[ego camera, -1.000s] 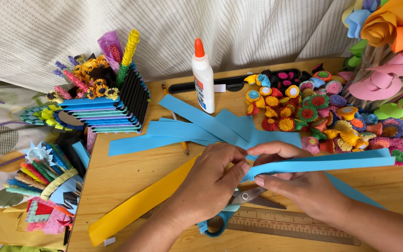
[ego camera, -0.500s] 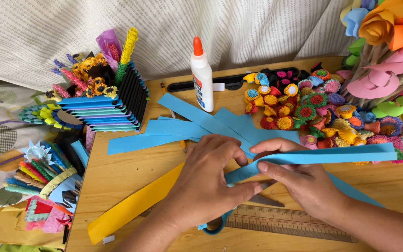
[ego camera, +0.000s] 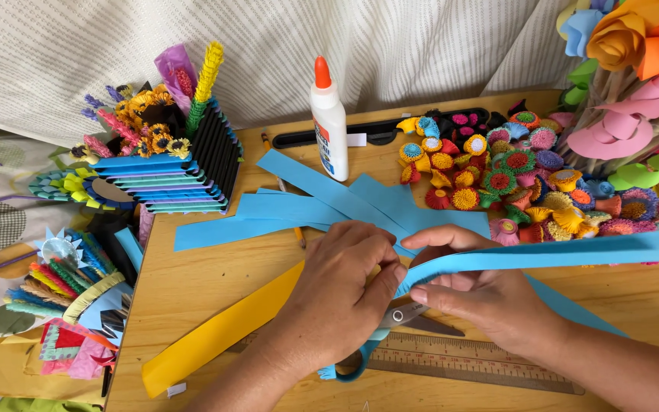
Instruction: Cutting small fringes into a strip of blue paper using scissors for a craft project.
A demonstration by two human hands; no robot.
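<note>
Both my hands pinch one end of a long blue paper strip (ego camera: 543,253) that runs out to the right above the wooden table (ego camera: 215,282). My left hand (ego camera: 341,294) covers the strip's end from the left. My right hand (ego camera: 478,294) grips it between thumb and fingers just to the right. Under my hands lie scissors (ego camera: 375,339) with a teal handle and a wooden ruler (ego camera: 467,358). A yellow paper strip (ego camera: 219,332) slants toward the front left. Several more blue strips (ego camera: 322,206) fan out behind my hands.
A white glue bottle (ego camera: 329,122) with an orange cap stands at the back. Rolled paper flowers (ego camera: 512,172) pile at the right, with large paper flowers (ego camera: 634,76) on sticks beyond. A striped paper holder (ego camera: 169,172) sits at the left; paper craft pieces (ego camera: 62,305) lie off the table's left edge.
My hands have shifted a little to the left along the blue strip, and the strip's free end has dropped slightly to the right. Nothing else has moved.
</note>
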